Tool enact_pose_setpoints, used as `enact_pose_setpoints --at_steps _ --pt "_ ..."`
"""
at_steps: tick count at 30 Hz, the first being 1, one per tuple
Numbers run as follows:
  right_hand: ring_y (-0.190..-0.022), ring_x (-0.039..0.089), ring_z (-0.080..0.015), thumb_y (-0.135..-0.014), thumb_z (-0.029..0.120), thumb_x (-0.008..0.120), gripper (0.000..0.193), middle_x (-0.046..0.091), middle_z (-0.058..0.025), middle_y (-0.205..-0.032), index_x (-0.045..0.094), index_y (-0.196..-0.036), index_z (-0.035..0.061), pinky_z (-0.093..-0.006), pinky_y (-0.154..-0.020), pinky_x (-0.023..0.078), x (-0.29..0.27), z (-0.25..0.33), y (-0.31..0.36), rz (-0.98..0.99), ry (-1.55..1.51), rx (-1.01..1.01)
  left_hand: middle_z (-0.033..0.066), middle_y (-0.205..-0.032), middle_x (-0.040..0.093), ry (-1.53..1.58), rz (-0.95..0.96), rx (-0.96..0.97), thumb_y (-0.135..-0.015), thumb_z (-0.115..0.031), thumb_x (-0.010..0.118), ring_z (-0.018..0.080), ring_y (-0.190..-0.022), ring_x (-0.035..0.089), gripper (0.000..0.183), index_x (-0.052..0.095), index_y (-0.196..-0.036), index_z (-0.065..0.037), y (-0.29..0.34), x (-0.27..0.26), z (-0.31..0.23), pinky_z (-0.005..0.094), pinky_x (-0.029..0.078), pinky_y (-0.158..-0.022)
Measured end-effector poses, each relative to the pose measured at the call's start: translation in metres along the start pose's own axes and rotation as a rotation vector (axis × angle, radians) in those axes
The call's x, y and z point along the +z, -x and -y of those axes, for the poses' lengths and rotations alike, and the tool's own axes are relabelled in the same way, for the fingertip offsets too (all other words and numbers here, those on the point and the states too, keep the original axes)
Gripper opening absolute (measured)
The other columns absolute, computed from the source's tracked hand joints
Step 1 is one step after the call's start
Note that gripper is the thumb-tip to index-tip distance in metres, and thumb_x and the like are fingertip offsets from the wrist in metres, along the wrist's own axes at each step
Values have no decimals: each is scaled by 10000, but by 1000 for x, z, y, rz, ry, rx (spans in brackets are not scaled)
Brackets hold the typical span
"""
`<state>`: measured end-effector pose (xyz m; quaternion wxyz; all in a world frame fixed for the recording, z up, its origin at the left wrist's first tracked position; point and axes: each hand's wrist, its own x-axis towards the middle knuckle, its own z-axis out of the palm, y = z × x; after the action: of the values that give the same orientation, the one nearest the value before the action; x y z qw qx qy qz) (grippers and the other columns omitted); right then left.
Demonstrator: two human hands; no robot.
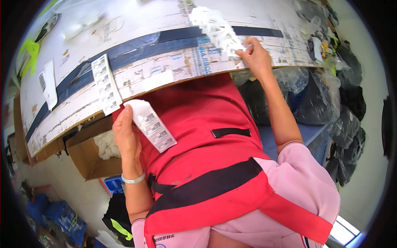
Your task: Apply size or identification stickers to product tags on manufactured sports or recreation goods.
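Note:
My left hand (127, 128) is closed on a strip of white barcode labels (154, 129), which hangs over my red apron just off the table's near edge. At the far right of the work, my right hand (257, 58) pinches the near end of a fanned row of white labels (219, 33) lying on the table. Another strip of barcode labels (105, 84) rests on the tabletop beside my left hand, its lower end at the edge. Farther left lies a white tag with a barcode (49, 86).
The worn white table (136, 68) has dark blue tape (140, 45) along it. Black bags in clear plastic (316, 99) crowd the right side. Below the table at left stand an open cardboard box (89, 153) and a blue crate (66, 221). Bright green material (29, 56) lies at the far left.

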<state>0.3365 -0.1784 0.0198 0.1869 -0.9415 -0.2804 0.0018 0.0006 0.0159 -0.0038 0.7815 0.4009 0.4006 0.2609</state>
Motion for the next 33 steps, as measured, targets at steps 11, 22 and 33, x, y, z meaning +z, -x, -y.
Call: enact_pose_setpoints --at_steps 11,22,33 --pt "-652 557 -60 -896 149 647 145 634 -8 -778 660 -924 8 -212 -578 460 33 157 102 1144 -977 -88 15 -848 668 -10 34 78 -968 -205 561 54 -743 574 253 681 -1016 12 7 6 -2 193 437 -668" --pt "-662 584 -65 -921 118 612 121 622 -19 -751 638 -939 2 -212 -583 488 39 164 108 1145 -1079 -38 31 -920 669 -434 436 -18 -846 -74 697 60 -805 577 240 672 -1067 18 13 -16 -25 203 463 -681" --pt "-675 558 -49 -891 84 628 68 633 -9 -807 653 -880 22 -210 -606 469 44 162 84 788 -931 -323 36 -839 668 -440 436 -119 -892 -175 668 69 -702 586 228 688 -1024 10 4 -11 -10 210 468 -609"
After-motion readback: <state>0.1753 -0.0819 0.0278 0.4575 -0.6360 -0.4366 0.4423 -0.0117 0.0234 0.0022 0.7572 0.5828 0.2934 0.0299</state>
